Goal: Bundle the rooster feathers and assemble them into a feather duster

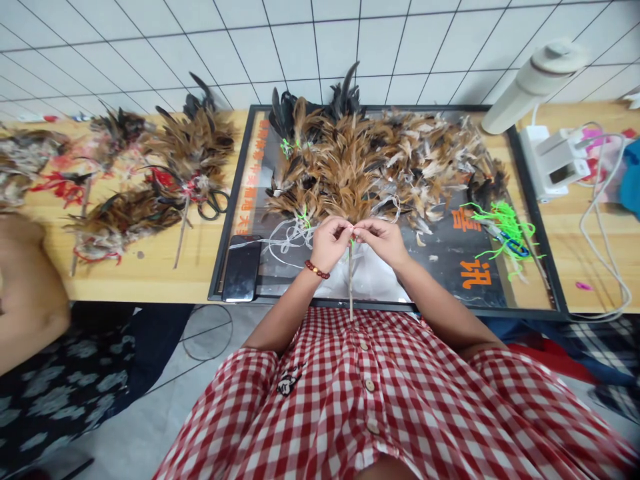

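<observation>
The long brown feather duster with a thin wooden stick [351, 180] lies in the middle of the black-framed panel with orange lettering [435, 293], its long axis running pretty much straight out from the wearer: dark plumes toward the white tiled wall [295, 47], bare stick end at the red-and-white checked shirt [345, 387]. Left hand [330, 245] and right hand [383, 241] both pinch its neck, fingertips together. Tangled white plastic string [285, 235] sits just left, then a flat black phone [241, 270].
</observation>
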The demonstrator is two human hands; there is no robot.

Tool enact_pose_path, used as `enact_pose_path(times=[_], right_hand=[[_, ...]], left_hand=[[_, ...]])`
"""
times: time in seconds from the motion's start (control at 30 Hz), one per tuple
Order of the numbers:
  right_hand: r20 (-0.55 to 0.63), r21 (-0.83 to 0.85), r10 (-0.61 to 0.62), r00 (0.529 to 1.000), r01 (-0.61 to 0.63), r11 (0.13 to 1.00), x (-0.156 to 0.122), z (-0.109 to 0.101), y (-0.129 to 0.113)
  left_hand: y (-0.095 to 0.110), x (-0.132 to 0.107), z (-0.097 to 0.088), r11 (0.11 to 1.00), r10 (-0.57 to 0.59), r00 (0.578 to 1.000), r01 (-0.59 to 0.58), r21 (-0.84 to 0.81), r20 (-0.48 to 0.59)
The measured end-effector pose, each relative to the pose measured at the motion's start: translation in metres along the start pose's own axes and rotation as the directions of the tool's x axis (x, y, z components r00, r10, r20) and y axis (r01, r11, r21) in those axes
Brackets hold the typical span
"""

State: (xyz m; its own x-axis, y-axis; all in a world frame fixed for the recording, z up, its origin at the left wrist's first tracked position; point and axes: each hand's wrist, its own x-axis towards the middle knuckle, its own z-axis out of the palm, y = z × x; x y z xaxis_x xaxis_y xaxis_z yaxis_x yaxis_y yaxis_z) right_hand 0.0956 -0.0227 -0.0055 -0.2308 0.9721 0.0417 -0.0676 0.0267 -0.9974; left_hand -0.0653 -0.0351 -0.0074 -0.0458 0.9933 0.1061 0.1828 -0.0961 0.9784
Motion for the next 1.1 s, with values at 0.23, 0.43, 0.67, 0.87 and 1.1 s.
enact_pose_path(times=[0.23, 0.43, 0.67, 0.87, 1.1], right_hand=[[0.017, -0.03, -0.002, 1.0, 0.003, 1.0, 0.002, -0.001, 0.0], [-0.025, -0.097, -0.009, 1.0, 0.006, 0.995, 0.0, 0.0, 0.006], [-0.05, -0.242, -0.133, 0.99, 0.117, 0.963, -0.004, 0.0, 0.005], [0.162, -0.646, -0.513, 0.843, 0.484, 0.591, -0.004, -0.006, 0.009], [0.336, -0.791, -0.566, 0.752, 0.552, 0.264, -0.006, -0.011, 0.012]], left_hand=[[0.011, -0.002, 0.001, 0.988, -0.123, 0.992, 0.122, -0.092, 0.002], [0.024, -0.005, 0.0, 0.945, -0.266, 0.958, 0.281, -0.167, 0.108], [0.038, -0.001, 0.001, 0.806, -0.456, 0.877, 0.48, -0.346, 0.154], [0.039, 0.0, 0.002, 0.803, -0.494, 0.862, 0.502, -0.322, 0.111], [0.024, -0.002, 0.001, 0.965, -0.25, 0.968, 0.25, -0.077, 0.006]])
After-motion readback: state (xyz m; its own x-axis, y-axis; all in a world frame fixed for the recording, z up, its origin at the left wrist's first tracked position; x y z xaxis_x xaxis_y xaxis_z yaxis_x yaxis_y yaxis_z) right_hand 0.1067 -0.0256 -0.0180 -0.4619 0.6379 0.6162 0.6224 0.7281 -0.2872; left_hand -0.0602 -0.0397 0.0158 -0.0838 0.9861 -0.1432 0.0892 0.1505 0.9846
